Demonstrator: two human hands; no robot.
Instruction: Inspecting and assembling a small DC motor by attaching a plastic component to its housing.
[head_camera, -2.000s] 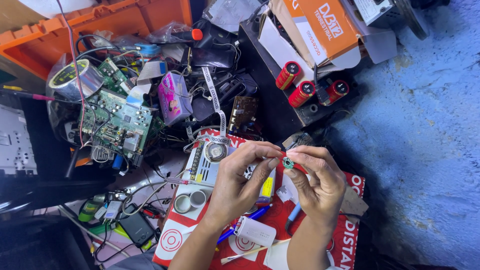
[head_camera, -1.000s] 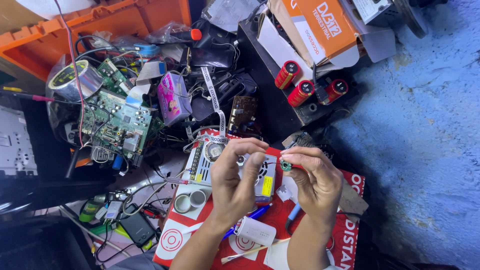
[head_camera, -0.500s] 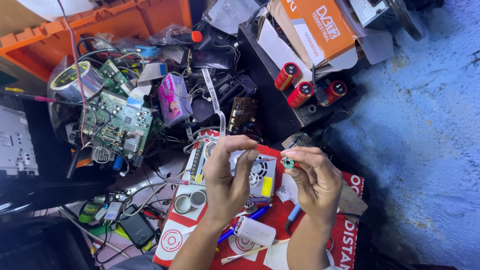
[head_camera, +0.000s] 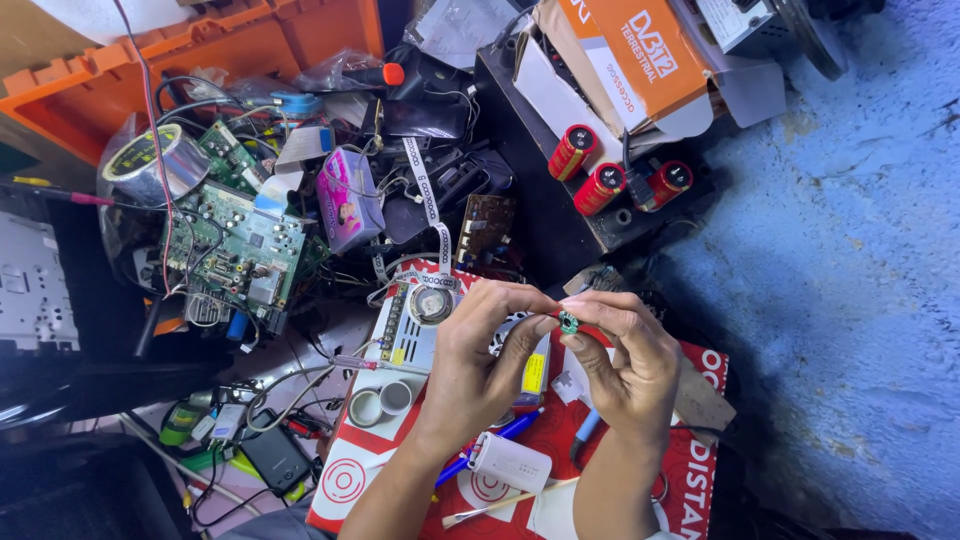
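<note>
In the head view, both hands meet over a cluttered work floor. The left hand (head_camera: 478, 372) and the right hand (head_camera: 628, 358) are brought together, and their fingertips are pinched from both sides on a small green component (head_camera: 568, 322), which is held in the air between them, above a perforated metal power supply unit (head_camera: 452, 335). The component is very small, so I cannot tell exactly what kind of part it is; it looks maybe like a tiny connector or switch. The power supply unit lies on a red and white printed cardboard sheet (head_camera: 700, 490). On the same sheet, near the wrists, there are a small white box (head_camera: 510, 462), a blue pen (head_camera: 500, 436) and two small rolls of tape (head_camera: 381, 402). To the left, well apart from the hands, a green circuit board (head_camera: 238, 250) lies among black wires, with a roll of silver tape (head_camera: 155, 160) just beside it and an orange plastic crate (head_camera: 200, 50) behind. Above the hands, three red cylindrical capacitors (head_camera: 600, 185) stand on a black chassis, near an orange and white cardboard box (head_camera: 640, 55). The floor at the right is blue concrete (head_camera: 850, 250).
</note>
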